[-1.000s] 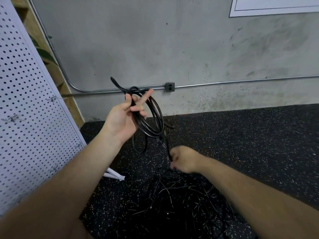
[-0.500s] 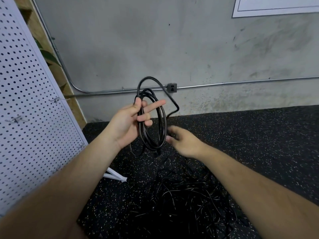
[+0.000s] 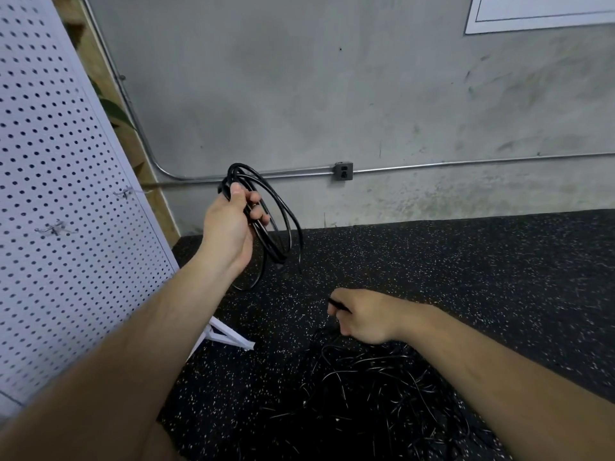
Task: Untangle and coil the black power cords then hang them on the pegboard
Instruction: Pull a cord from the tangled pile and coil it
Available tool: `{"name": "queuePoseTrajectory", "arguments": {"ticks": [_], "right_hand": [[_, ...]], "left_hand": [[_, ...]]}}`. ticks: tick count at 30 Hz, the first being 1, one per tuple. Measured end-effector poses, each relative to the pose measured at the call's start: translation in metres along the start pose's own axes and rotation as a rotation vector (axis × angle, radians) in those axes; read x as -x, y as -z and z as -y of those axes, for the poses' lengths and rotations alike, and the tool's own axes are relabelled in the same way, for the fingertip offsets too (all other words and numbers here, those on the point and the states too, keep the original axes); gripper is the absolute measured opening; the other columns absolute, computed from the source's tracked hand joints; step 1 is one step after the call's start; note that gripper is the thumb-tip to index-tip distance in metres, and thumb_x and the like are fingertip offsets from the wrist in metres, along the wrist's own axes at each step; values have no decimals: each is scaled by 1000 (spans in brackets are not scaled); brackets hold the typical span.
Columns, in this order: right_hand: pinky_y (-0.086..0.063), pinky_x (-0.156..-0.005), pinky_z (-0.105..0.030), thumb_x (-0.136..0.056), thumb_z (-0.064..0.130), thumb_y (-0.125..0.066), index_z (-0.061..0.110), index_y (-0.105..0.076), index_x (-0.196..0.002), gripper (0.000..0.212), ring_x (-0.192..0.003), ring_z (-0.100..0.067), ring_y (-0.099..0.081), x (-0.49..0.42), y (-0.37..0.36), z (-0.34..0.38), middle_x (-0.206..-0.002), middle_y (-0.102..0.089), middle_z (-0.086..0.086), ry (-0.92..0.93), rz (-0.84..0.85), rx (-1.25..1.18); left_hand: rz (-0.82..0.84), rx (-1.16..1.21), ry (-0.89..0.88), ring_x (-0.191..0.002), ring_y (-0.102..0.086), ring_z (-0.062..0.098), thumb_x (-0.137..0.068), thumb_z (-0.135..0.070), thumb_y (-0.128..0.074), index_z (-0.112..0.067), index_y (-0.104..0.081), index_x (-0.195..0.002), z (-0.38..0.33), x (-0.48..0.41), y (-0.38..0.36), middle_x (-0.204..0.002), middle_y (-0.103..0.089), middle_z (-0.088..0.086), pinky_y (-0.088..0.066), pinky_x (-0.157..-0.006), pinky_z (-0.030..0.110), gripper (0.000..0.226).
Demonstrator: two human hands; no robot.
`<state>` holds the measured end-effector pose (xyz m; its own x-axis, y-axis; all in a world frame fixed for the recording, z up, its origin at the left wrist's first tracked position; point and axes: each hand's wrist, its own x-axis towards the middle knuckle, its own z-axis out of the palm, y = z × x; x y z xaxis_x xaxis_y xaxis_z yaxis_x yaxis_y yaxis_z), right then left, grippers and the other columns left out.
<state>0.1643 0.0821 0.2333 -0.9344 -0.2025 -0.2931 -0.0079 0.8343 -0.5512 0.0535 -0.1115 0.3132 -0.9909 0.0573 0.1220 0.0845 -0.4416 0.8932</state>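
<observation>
My left hand (image 3: 233,224) grips a coiled black power cord (image 3: 283,221), held up in front of the grey wall with several loops hanging below my fingers. A loose strand runs from the coil down to my right hand (image 3: 362,316), which pinches the cord low over the floor. Below that hand lies a tangled pile of black cords (image 3: 369,404) on the speckled rubber floor. The white pegboard (image 3: 60,227) leans at the left, with small metal hooks (image 3: 55,227) on it.
The pegboard's white foot (image 3: 229,336) sticks out on the floor near my left forearm. A metal conduit and a grey outlet box (image 3: 343,171) run along the concrete wall. A wooden frame and green leaf show behind the pegboard.
My right hand dropped from beside the coil down to the pile and now pinches the cord's trailing strand. My left hand's fingers closed round the coil, which gained a loop.
</observation>
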Motion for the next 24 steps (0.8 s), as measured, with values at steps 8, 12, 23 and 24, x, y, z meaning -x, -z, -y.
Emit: {"name": "queuePoseTrajectory", "arguments": {"ticks": [8, 12, 23, 24], "right_hand": [[-50, -98, -28, -106, 28, -48, 34, -60, -136, 32, -108, -10, -60, 24, 20, 22, -122, -63, 8, 318, -319, 218], [-46, -73, -27, -97, 44, -62, 21, -70, -101, 24, -80, -9, -59, 29, 35, 29, -88, -65, 12, 335, -577, 131], [-42, -60, -26, -86, 55, -71, 21, -57, -92, 38, -67, -5, -55, 38, 57, 20, -75, -60, 10, 138, -745, -111], [-44, -66, -24, -91, 47, -69, 22, -58, -94, 27, -71, -4, -57, 39, 60, 13, -79, -62, 10, 171, -712, -175]], "left_hand": [[199, -638, -117, -63, -47, 9, -111, -22, -38, -16, -51, -104, 14, 12, 2, -84, -69, -4, -46, -72, 32, 16], [485, -701, 32, -67, -49, 12, -110, -22, -41, -14, -53, -99, 21, 29, -9, -82, -73, 0, -47, -70, 31, 18], [702, -383, 341, -60, -34, 9, -108, -27, -41, -14, -55, -97, 27, 45, -20, -67, -39, -6, -35, -61, 25, 22], [661, -320, 333, -59, -33, 8, -108, -26, -40, -15, -55, -97, 26, 43, -21, -66, -37, -6, -35, -59, 23, 22]]}}
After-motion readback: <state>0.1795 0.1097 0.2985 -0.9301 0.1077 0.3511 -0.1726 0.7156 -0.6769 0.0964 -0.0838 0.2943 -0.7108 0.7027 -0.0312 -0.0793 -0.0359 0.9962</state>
